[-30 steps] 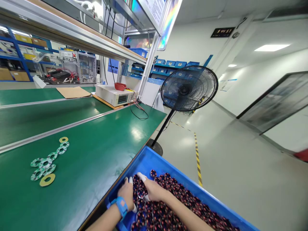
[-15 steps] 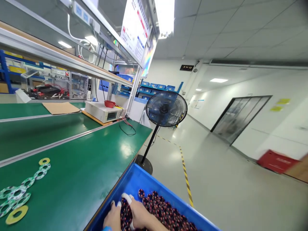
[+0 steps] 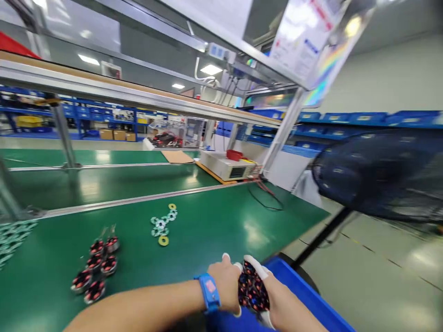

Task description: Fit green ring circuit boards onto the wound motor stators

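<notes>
Between my two hands is a clump of dark motor stators (image 3: 252,289) with copper-red windings. My left hand (image 3: 224,285), with white finger covers and a blue wrist strap (image 3: 209,291), presses on the clump's left side. On its right side my right hand (image 3: 275,293) is wrapped round it, also in white finger covers. Both hands are above the near edge of the blue bin (image 3: 304,299), beside the green bench (image 3: 207,235). The undersides of the stators are partly hidden by the fingers.
Several larger red-and-black wound parts (image 3: 97,267) stand on the bench at left. Pale green rings (image 3: 161,224) and a yellow ring (image 3: 163,240) lie mid-bench. Further back is a bench instrument (image 3: 226,165) with leads. A fan (image 3: 374,173) stands at right.
Both hands have risen out of the blue bin with a clump of stators between them. My view has swung left, bringing more of the bench into sight.
</notes>
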`<action>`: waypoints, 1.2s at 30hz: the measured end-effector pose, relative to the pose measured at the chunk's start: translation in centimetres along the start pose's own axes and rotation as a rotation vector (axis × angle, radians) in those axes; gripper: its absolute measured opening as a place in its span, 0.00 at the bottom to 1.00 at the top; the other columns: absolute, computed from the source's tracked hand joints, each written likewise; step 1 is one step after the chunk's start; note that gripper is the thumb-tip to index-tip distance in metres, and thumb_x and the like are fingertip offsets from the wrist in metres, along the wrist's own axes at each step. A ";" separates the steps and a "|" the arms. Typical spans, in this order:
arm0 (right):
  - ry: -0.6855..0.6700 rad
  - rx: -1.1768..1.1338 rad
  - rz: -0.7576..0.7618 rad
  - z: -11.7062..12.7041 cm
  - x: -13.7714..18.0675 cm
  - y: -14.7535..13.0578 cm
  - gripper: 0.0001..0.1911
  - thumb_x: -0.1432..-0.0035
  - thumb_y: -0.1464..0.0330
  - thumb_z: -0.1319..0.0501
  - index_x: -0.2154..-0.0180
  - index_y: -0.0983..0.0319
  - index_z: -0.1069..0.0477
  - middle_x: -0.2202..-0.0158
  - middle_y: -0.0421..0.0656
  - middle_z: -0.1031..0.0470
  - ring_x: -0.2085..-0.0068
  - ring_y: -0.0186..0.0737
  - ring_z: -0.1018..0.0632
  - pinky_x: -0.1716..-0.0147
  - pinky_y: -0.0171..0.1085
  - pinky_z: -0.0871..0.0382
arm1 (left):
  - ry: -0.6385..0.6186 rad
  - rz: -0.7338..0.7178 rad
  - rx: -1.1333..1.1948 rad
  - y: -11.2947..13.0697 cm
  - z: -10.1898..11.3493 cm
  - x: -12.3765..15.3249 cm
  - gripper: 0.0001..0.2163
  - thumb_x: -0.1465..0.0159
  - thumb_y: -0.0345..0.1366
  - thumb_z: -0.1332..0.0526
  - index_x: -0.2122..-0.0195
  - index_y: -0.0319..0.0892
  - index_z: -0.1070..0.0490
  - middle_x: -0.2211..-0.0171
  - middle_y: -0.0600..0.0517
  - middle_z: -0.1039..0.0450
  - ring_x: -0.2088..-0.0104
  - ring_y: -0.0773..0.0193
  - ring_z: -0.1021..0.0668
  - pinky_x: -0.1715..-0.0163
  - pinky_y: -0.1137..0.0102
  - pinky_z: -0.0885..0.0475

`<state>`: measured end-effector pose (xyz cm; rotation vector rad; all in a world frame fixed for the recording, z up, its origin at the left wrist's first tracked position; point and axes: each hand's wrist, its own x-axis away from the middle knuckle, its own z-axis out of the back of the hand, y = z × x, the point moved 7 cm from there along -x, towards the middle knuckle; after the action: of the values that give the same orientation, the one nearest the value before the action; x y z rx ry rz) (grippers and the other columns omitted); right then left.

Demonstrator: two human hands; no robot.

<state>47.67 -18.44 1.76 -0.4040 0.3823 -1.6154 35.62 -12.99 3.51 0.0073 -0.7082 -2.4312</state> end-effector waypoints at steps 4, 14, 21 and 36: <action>-0.167 -0.070 0.114 -4.8 -4.5 -9.1 0.51 0.66 0.71 0.38 0.38 0.66 0.55 0.48 0.57 0.34 0.51 0.57 0.29 0.53 0.44 0.36 | 0.031 0.166 -0.052 -7.9 3.4 6.3 0.35 0.62 0.36 0.28 0.50 0.44 0.36 0.49 0.41 0.39 0.59 0.44 0.24 0.59 0.56 0.27; -0.385 -0.214 0.289 -11.7 -8.8 -22.6 0.58 0.66 0.68 0.32 0.36 0.60 0.59 0.46 0.53 0.36 0.54 0.53 0.28 0.53 0.45 0.36 | -0.040 0.312 0.052 -18.5 10.3 18.2 0.53 0.62 0.37 0.29 0.36 0.40 0.56 0.38 0.36 0.52 0.48 0.44 0.32 0.49 0.60 0.35; -0.413 -0.694 0.149 -9.5 -13.2 -17.4 0.20 0.49 0.53 0.39 0.65 0.64 0.27 0.67 0.46 0.26 0.65 0.44 0.25 0.63 0.42 0.31 | 0.209 0.250 0.384 -31.8 18.7 20.3 0.15 0.48 0.35 0.45 0.61 0.37 0.28 0.67 0.51 0.27 0.67 0.62 0.26 0.68 0.72 0.31; -0.237 -0.857 0.171 -15.7 -25.9 -22.9 0.20 0.53 0.51 0.36 0.66 0.59 0.25 0.65 0.45 0.24 0.61 0.48 0.24 0.55 0.47 0.31 | -0.008 -0.020 0.356 -29.8 10.9 15.2 0.28 0.59 0.34 0.33 0.53 0.47 0.32 0.58 0.53 0.32 0.61 0.59 0.29 0.62 0.72 0.33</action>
<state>22.04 9.30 -2.07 -1.1611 0.8982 -1.1535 4.98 4.11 0.56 0.1468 -1.1390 -2.2930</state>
